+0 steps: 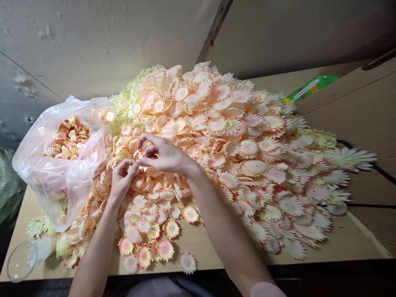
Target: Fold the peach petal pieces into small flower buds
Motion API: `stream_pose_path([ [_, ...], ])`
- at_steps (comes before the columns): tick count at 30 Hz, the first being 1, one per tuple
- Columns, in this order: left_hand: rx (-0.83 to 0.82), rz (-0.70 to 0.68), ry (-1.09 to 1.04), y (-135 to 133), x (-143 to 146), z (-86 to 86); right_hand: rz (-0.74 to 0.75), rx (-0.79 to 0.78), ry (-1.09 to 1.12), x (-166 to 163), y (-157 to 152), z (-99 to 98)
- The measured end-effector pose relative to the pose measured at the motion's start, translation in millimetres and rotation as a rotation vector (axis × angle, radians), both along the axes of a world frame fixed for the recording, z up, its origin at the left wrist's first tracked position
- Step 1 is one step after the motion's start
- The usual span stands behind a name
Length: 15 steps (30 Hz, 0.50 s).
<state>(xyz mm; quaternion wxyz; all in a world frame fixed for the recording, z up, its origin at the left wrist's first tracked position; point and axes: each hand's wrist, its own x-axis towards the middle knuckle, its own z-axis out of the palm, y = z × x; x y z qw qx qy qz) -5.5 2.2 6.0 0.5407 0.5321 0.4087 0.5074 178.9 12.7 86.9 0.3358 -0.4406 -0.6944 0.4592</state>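
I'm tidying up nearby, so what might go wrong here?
Loose flower pieces lie near the front edge of the table; a bump might send some over. The clear cup is near that edge and could be knocked off. The plastic bag gapes open, so pieces inside might spill if it tips.

You have open air above the flower heap and bare table at the near edge. Obstructions noted: plastic bag left, clear cup near left, cardboard and black cable right, wall far.
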Motion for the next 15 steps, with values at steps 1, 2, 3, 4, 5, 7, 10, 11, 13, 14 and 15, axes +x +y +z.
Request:
stream_pose_path([
  [1, -0.002, 0.001, -0.002, 0.3, -0.3, -0.6, 0.004, 0.006, 0.006, -1.1, 0.4, -1.1],
  [2, -0.005, 0.009, -0.009, 0.7, -0.7, -1.3, 0.009, 0.013, 0.011, -2.3, 0.9, -2.4],
  [3, -0.007, 0.019, -0.016, 1.0, -1.0, -2.0, 0.014, 0.017, 0.015, -3.6, 1.4, -3.8],
  [4, -0.003, 0.024, -0.023, 1.4, -1.2, -2.5, 0.021, 0.02, 0.02, -5.0, 1.9, -5.2],
  [5, 0.007, 0.015, -0.028, 1.7, -1.3, -2.8, 0.028, 0.02, 0.029, -6.5, 2.2, -6.5],
  [7, 0.04, -0.029, -0.027, 2.1, -1.5, -2.4, 0.044, 0.017, 0.053, -9.5, 2.4, -8.4],
  [10, 0.072, -0.085, -0.007, 2.4, -1.9, 0.2, 0.059, 0.006, 0.073, -13.4, 1.8, -9.6],
  [11, 0.072, -0.091, 0.0, 2.5, -2.1, 1.4, 0.057, 0.005, 0.07, -14.3, 1.6, -9.6],
  [13, 0.076, -0.09, 0.024, 2.6, -2.5, 3.6, 0.046, 0.009, 0.048, -15.1, 1.2, -9.1],
  [14, 0.086, -0.087, 0.049, 2.5, -2.7, 4.5, 0.041, 0.01, 0.028, -14.9, 1.0, -8.5],
  [15, 0.101, -0.083, 0.082, 2.4, -2.9, 5.4, 0.039, 0.007, -0.001, -14.3, 0.7, -7.7],
])
